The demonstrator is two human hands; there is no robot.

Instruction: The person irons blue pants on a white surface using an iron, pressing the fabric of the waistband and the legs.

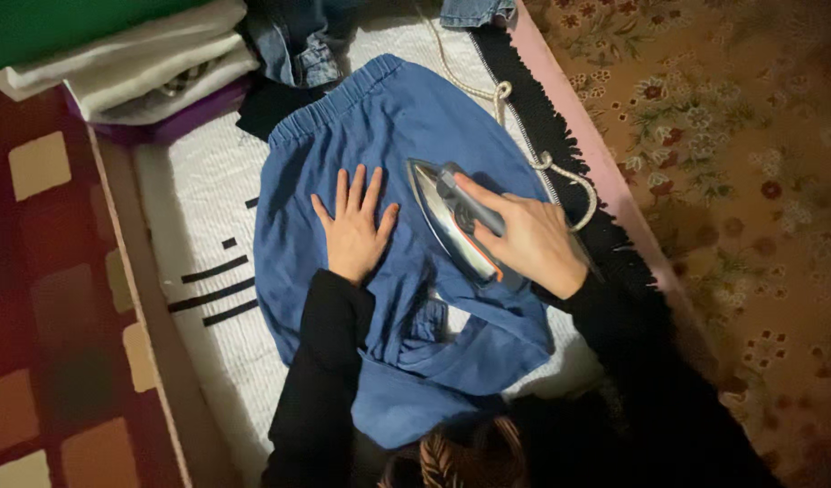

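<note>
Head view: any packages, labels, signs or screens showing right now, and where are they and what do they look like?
None: no package, label, sign or screen shows.
Black bars on the white pad, left of the blue garment: woven pattern, not print.
Left hand lies flat on the garment; right hand grips the iron.

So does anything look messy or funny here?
A little. The blue garment is flat under the left hand, but its near end is bunched and rumpled. The iron's cord snakes loosely behind the right hand. Nothing looks spilled or broken.
</note>
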